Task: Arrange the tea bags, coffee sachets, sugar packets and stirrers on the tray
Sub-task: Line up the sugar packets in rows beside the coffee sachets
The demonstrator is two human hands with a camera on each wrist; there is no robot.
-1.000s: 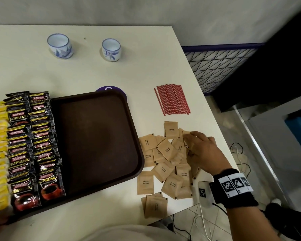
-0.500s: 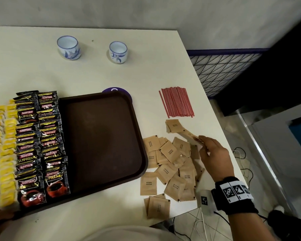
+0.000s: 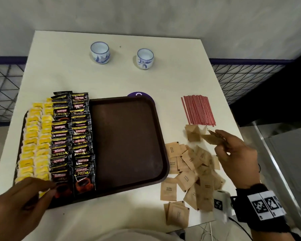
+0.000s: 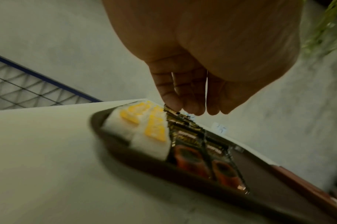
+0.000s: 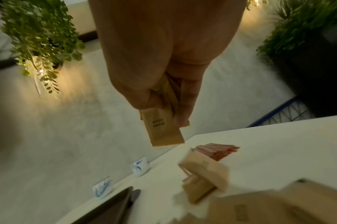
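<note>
A brown tray [image 3: 127, 145] lies on the white table. Its left part holds rows of yellow tea bags [image 3: 33, 145] and black coffee sachets [image 3: 71, 136]; its right part is bare. Brown sugar packets [image 3: 195, 173] lie scattered right of the tray, with a bundle of red stirrers [image 3: 198, 110] beyond them. My right hand [image 3: 221, 141] hovers above the pile and pinches a few sugar packets [image 5: 164, 131] between thumb and fingers. My left hand [image 3: 42, 190] hangs over the tray's near left corner, its relaxed fingers [image 4: 190, 106] holding nothing.
Two blue-and-white cups [image 3: 100, 52] [image 3: 145, 58] stand at the table's far side. A purple disc [image 3: 139, 95] peeks out behind the tray. One sugar packet [image 3: 192, 133] near the stirrers looks blurred. The table's right edge runs close to the packets; wire mesh panels flank the table.
My right hand has risen from the pile with sugar packets pinched in it. My left hand has come into view over the tray's near left corner.
</note>
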